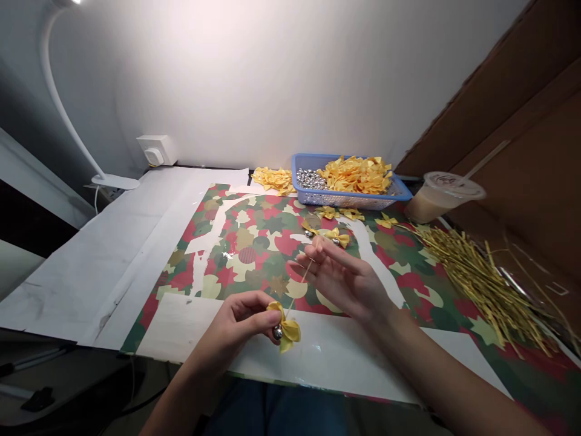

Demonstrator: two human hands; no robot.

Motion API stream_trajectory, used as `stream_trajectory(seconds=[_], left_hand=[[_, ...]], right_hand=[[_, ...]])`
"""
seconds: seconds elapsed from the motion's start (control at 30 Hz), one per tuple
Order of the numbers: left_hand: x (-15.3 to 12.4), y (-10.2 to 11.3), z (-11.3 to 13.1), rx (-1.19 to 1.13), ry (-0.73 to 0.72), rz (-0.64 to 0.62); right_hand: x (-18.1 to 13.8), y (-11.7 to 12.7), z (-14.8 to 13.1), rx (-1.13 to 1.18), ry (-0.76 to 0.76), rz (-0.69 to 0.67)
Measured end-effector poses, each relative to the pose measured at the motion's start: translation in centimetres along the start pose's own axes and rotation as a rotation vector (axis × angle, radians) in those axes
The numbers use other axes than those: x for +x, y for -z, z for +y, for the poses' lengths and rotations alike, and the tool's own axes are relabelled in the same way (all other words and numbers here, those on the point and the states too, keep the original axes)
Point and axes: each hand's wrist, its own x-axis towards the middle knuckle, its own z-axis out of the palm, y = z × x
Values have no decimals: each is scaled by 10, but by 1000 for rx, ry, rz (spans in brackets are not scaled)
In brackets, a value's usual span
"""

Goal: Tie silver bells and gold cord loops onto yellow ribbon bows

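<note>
Pinched between the thumb and fingers of my left hand (247, 321) is a yellow ribbon bow (289, 333) with a small silver bell (277, 332) at its middle. A thin gold-coloured cord (307, 270) runs from the bow up to my right hand (342, 275). The right thumb and forefinger are pressed together at the cord's upper end, and the other fingers stay loosely bent. Just beyond the right fingertips, two yellow bows with bells (340, 237) lie on the patterned sheet (258, 242).
A blue basket (354, 198) at the back holds silver bells (311, 178) and yellow bows (358, 174). More bows (273, 180) are heaped to its left. On the right are a drink cup (442, 194) and a bundle of gold cords (481, 278). A white lamp (115, 181) stands left.
</note>
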Motion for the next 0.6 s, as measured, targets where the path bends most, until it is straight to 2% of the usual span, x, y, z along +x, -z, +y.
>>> stream_trajectory(seconds=[0.13, 0.23, 0.4, 0.6], left_hand=[[-2, -1, -2, -90, 7, -35], [-5, 0, -3, -103, 17, -38], [-5, -1, -3, -70, 33, -17], [-4, 0, -6, -88, 4, -55]], right_hand=[[0, 1, -5, 182, 4, 51], [2, 4, -10, 223, 32, 110], [7, 9, -12, 123, 71, 186], [8, 8, -8, 35, 67, 182]])
